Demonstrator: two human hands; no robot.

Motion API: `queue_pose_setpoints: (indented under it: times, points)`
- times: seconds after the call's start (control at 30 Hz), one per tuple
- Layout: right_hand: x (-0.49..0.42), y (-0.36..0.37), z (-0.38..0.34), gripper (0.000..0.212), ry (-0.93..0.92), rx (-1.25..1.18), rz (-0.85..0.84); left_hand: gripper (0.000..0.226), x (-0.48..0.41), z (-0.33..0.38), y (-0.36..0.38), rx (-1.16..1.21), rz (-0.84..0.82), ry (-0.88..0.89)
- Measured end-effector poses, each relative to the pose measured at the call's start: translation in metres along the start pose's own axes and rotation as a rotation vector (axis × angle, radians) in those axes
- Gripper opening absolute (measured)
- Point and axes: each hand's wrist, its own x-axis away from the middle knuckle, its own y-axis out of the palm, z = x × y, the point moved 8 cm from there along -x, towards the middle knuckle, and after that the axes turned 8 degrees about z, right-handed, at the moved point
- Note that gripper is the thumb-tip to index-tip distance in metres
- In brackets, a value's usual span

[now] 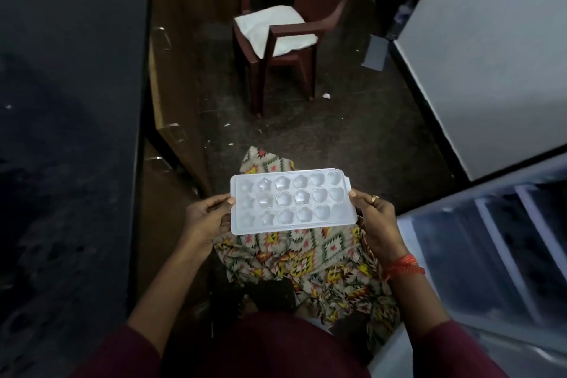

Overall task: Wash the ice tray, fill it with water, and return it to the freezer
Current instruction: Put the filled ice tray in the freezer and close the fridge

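Student: Maroon sleeves (122,353) are entering at the bottom edge, nearest the lens. What are the hands doing?

Legend: Left hand (208,218) is gripping the short left edge of the ice tray (291,202), with the thumb lying on the rim. Right hand (376,218) is gripping the opposite short edge likewise. A red thread (405,267) is circling the right wrist.

Student: Where is the tray sitting?

Legend: It is resting on nothing. Both hands are carrying it roughly level in front of the body, above a patterned garment (306,261). Its star, flower and heart cells are facing upward and glistening. Whether water is standing in them cannot be told.

Student: What is lying further out?

Legend: To the right, an open refrigerator compartment (491,239) is showing its rails, with a white panel (491,55) standing above it in the view. To the left, a dark worktop (61,132) is running beside a wooden cabinet (175,70). Beyond, a brown chair (294,30) is standing on the floor (337,132) and carrying a white cloth (264,24).

Student: How far along is the task?

Legend: Judging by the open appliance close by, the tray is either coming from the freezer or heading back. No sink or tap is showing. If the cells are holding water, only the return is remaining. If not, washing and filling are both outstanding.
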Motion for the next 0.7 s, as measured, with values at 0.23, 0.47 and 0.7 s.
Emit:
queue_pose_setpoints:
  times: [0.23,0.47,0.7]
  points:
    - [-0.001,-0.06,0.011,0.015,0.048,-0.095,0.121,0.032,0.008,-0.002,0.058,-0.08,-0.101,0.011]
    - [-0.005,-0.141,0.018,0.014,0.099,-0.209,0.287,0.031,0.023,-0.009,0.14,-0.198,-0.224,0.03]
    - [-0.009,-0.21,0.024,0.013,0.087,-0.271,0.418,0.03,0.038,-0.013,0.217,-0.294,-0.333,0.054]
